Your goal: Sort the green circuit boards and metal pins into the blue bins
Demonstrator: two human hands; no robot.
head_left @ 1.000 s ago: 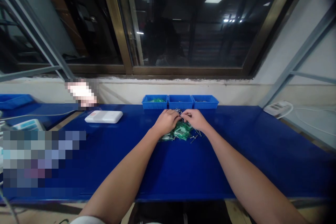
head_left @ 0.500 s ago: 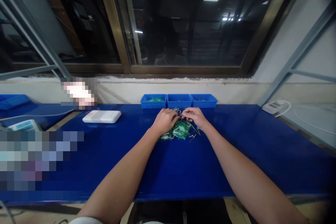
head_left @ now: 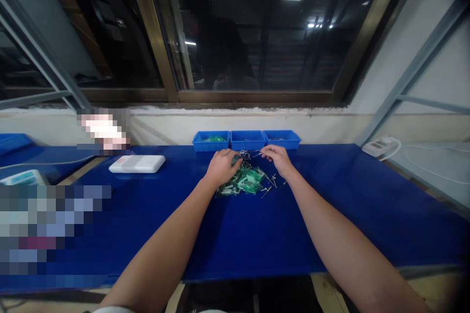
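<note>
A pile of green plastic packets lies on the blue table, mixed with loose thin metal rivets at its right and far edges. My left hand rests at the pile's left side, fingers bent, with a gap between thumb and forefinger and nothing clearly gripped. Beyond the pile on the right, my right hand pinches a thin metal rivet between thumb and fingertips; it points left over the heap.
Behind the pile stand three joined blue bins: the left bin holds green packets, the right bin small metal pieces. A white box-like device lies on the left. A power strip sits at the far right.
My right hand has drawn away from my left, with a rivet now showing in its fingers. My left hand stays at the pile. The view has shifted slightly.
</note>
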